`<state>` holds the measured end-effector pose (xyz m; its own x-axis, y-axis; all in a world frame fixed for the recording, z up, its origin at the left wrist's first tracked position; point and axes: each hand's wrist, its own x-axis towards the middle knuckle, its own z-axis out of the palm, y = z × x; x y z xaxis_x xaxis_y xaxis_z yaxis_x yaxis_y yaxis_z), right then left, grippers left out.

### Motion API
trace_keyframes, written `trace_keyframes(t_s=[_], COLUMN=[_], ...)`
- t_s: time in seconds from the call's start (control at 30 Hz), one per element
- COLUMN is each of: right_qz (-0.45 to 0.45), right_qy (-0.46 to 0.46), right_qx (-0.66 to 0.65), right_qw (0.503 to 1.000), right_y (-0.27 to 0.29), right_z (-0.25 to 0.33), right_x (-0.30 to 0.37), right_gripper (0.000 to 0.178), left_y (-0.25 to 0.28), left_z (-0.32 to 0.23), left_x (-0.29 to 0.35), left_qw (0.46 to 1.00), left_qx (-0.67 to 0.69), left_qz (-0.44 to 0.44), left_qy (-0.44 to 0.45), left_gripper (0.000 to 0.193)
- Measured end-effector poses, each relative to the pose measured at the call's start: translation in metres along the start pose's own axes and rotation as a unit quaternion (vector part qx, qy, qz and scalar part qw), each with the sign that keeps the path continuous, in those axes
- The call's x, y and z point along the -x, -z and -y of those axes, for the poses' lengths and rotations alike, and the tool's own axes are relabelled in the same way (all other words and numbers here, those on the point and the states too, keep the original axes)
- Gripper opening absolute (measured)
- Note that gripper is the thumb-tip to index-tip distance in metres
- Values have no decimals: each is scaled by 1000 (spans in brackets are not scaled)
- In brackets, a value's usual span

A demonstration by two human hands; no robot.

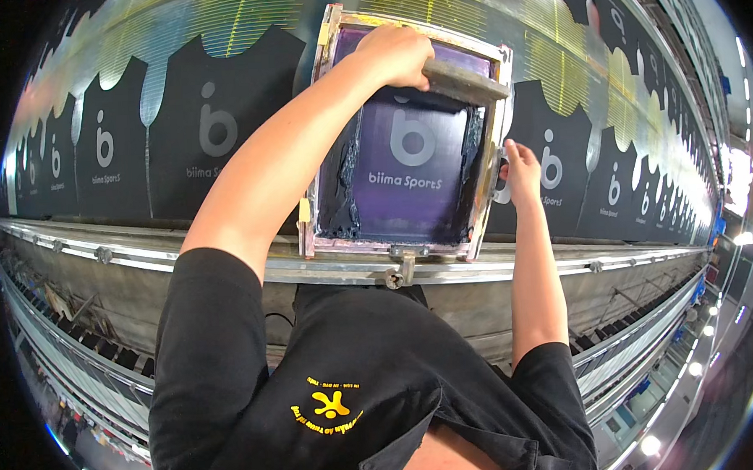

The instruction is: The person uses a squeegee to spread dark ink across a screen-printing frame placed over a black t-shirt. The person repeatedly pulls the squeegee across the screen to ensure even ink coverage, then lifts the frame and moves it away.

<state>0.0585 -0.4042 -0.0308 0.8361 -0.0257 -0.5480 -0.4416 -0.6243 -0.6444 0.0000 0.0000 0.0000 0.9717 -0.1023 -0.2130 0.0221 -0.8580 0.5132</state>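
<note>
A screen printing frame lies in front of me over a row of dark shirt panels. Its purple mesh carries a pale rounded emblem with lettering beneath, and thick dark ink is smeared along both sides. Across the far part of the mesh sits a squeegee. My left hand is closed over the squeegee's left portion, hiding it there. On the frame's right side, my right hand has its fingers curled at the edge, gripping a small grey fitting there.
Dark shirt panels with pale emblems line the long table on both sides. Beyond them runs a glossy strip with yellow lines. A metal rail follows the near edge, with a bracket from the frame resting at it.
</note>
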Motion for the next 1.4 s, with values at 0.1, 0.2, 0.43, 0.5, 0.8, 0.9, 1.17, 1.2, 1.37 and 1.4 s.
trace_keyframes(t_s=[0.1, 0.2, 0.43, 0.5, 0.8, 0.9, 1.17, 1.2, 1.37, 1.4], right_qz=[49, 39, 28, 31, -62, -47, -62, -66, -123, -132], right_qy=[17, 35, 65, 67, 176, 188, 244, 222, 157, 151], right_qx=[-55, -84, -111, -141, -214, -222, -180, -203, -3, 26], right_qw=[997, 995, 991, 987, 959, 956, 951, 951, 980, 979], right_y=[-34, -34, -20, -14, -68, -129, -336, -351, -366, -366], right_z=[45, 60, 66, 71, 88, 76, 83, 91, 100, 103], right_x=[-29, -28, 2, 13, 64, 72, 110, 112, 129, 141], right_gripper=[49, 47, 41, 40, 30, 27, 24, 25, 28, 29], left_y=[24, 22, -89, -125, -104, -76, -13, -11, -23, -6], left_z=[39, 29, -50, -77, -73, -31, 115, 126, 164, 173], left_x=[-36, -17, 148, 203, 306, 337, 402, 400, 402, 403], left_qw=[994, 993, 985, 978, 994, 995, 996, 995, 999, 997], left_qx=[-72, -64, -47, -35, 7, 8, 7, 5, 14, 43], left_qz=[-83, -98, -163, -196, -107, -102, -37, -44, 5, 36], left_qy=[-6, 35, -25, -58, -15, 11, 80, 91, 48, 54], left_gripper=[39, 35, 40, 51, 69, 70, 60, 61, 59, 58])
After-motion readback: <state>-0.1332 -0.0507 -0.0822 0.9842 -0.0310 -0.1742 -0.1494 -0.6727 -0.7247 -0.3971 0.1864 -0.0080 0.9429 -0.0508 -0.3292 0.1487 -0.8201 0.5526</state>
